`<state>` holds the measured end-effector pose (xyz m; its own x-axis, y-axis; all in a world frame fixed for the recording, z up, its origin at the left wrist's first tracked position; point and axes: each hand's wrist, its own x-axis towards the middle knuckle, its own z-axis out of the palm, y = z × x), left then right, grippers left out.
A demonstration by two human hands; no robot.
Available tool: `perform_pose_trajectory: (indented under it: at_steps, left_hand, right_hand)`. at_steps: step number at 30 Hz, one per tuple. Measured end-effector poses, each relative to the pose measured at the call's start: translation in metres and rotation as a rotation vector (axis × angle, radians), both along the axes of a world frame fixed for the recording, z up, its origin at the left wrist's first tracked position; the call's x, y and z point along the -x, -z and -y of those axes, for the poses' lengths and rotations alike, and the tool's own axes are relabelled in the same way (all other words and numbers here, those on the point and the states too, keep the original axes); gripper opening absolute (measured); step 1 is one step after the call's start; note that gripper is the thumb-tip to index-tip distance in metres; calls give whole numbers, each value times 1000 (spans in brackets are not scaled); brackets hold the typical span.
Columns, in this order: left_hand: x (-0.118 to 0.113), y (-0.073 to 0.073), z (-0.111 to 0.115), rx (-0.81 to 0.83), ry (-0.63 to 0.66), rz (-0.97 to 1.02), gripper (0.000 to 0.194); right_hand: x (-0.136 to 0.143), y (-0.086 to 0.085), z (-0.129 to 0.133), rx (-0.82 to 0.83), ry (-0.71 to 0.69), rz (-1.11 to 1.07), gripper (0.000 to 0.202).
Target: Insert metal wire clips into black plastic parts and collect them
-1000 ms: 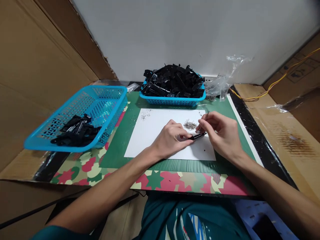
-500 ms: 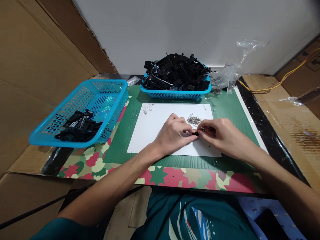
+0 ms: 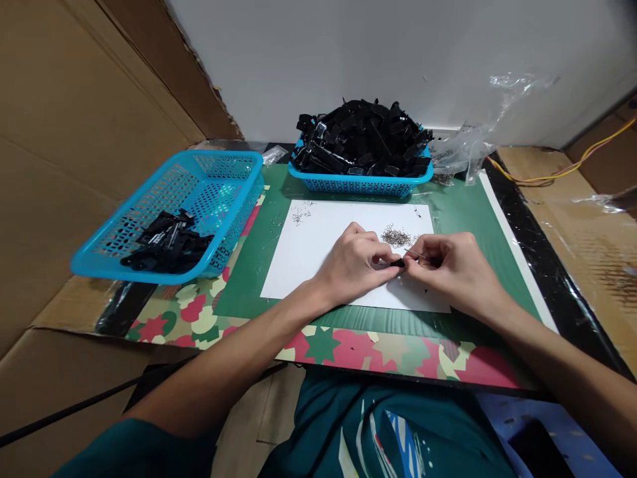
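Observation:
Between the thumb and fingers of my left hand [image 3: 355, 262] is a small black plastic part [image 3: 398, 263], mostly covered by the fingertips. My right hand [image 3: 450, 265] is closed at the part's right end, pinching a thin metal tool [image 3: 414, 253] whose exact kind is hidden by the fingers. Both hands meet over a white sheet of paper [image 3: 303, 265]. Just beyond the fingertips lies a heap of tiny metal springs or wire clips [image 3: 397, 236]. A smaller scatter of similar bits [image 3: 299, 216] is at the sheet's far left corner.
A blue basket [image 3: 358, 184] heaped with black plastic parts [image 3: 368, 139] stands at the back. To the left, another blue basket [image 3: 233, 232] holds fewer black parts [image 3: 169, 245]. Clear plastic bags [image 3: 462, 149] and yellow wires [image 3: 552, 178] are at back right; cardboard [image 3: 74, 133] walls the left.
The view has shifted slightly, moving the whole scene to the right in the picture. Both hands keep their grip at the black part, with only small finger movement.

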<state>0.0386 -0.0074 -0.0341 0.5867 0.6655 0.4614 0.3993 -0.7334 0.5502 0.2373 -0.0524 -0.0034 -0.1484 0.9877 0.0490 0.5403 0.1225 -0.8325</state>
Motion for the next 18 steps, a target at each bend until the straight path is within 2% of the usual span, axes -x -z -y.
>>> perform_pose_trajectory:
  at_steps: [7,14,18]
  left_hand:
    - [0,-1,1,-2,2,-29,9]
    - [0,3,1,-5,5,-23,12]
    - [1,2,1,3,4,-41,12]
  right_hand:
    - [0,3,1,-5,-22,20,23]
    - [1,8,8,-149,-24,110,18]
    - [0,2,8,-203,-79,199,17]
